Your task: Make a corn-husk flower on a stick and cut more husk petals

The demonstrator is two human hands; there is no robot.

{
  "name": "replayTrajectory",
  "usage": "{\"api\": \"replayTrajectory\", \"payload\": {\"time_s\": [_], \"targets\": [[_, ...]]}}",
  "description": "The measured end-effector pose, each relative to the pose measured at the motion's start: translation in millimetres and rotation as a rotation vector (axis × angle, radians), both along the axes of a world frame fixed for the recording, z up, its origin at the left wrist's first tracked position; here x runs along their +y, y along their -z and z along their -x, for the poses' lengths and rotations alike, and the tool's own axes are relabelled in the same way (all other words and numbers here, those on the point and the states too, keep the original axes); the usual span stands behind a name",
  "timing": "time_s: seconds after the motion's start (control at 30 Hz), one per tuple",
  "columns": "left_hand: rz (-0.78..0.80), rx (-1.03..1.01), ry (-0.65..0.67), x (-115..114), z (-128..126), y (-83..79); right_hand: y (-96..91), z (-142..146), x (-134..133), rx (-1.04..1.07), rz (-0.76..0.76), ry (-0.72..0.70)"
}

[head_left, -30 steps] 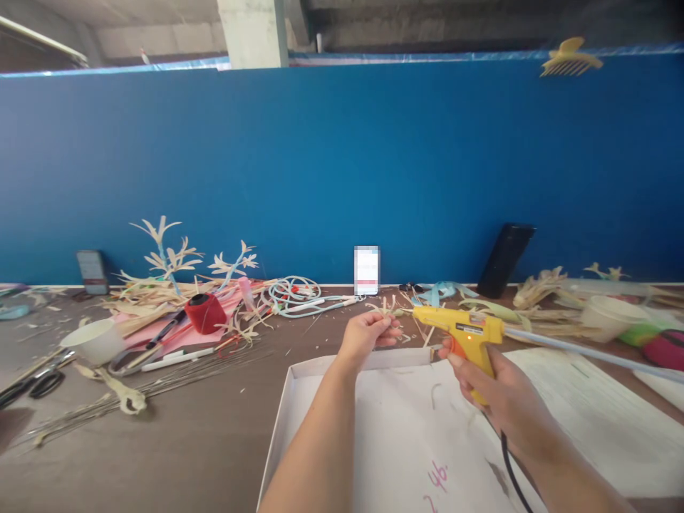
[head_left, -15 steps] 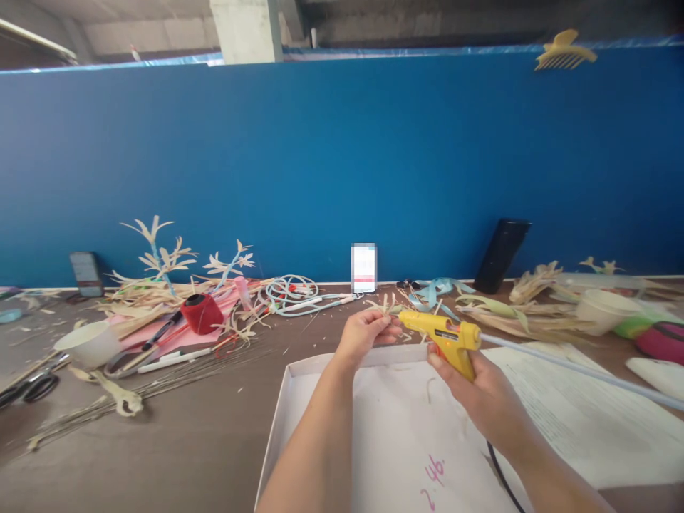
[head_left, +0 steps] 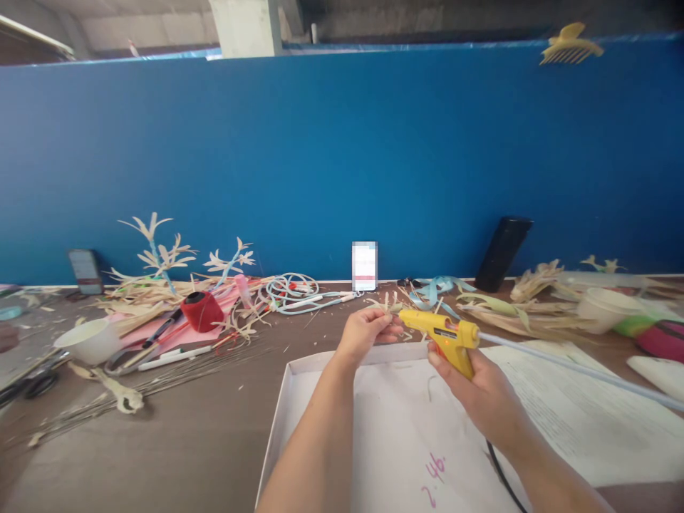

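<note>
My right hand (head_left: 486,388) grips a yellow hot glue gun (head_left: 443,335) by its handle, the nozzle pointing left. A long pale glue stick (head_left: 566,370) sticks out of its rear, and a black cord runs down from below the handle. My left hand (head_left: 368,333) is closed in a pinch at a small pale corn husk flower (head_left: 389,303), whose petals show above the fingers. The glue gun's tip is right at the flower; whether they touch I cannot tell. Below both hands lies a white box lid (head_left: 390,427) with pink handwriting.
To the left are husk flowers on blue stems (head_left: 163,260), a red thread spool (head_left: 201,311), a white bowl (head_left: 90,340), scissors (head_left: 40,383) and thin wires. Behind stand a phone (head_left: 365,265) and a black box-like object (head_left: 502,254) against a blue partition (head_left: 342,157). Husks (head_left: 513,317) and printed paper (head_left: 588,406) lie right.
Both hands, the glue gun and the flower keep almost the same position. The view shifts very slightly. At the far left edge a blurred dark shape has come in above the table.
</note>
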State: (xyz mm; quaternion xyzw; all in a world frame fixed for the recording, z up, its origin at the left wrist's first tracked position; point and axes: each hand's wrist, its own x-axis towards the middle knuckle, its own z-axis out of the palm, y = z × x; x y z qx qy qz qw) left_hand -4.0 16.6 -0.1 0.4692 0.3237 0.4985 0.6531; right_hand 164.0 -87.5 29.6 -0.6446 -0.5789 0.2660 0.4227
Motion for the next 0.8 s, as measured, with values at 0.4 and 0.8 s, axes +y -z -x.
{"api": "replayTrajectory", "payload": {"time_s": [0.4, 0.8], "targets": [[-0.012, 0.004, 0.009, -0.3, -0.3, -0.3, -1.6, 1.7, -0.5, -0.021, -0.014, 0.023], [-0.007, 0.022, 0.019, -2.1, 0.5, -3.2, -4.8, 3.4, -0.5, -0.028, 0.036, 0.054]]}}
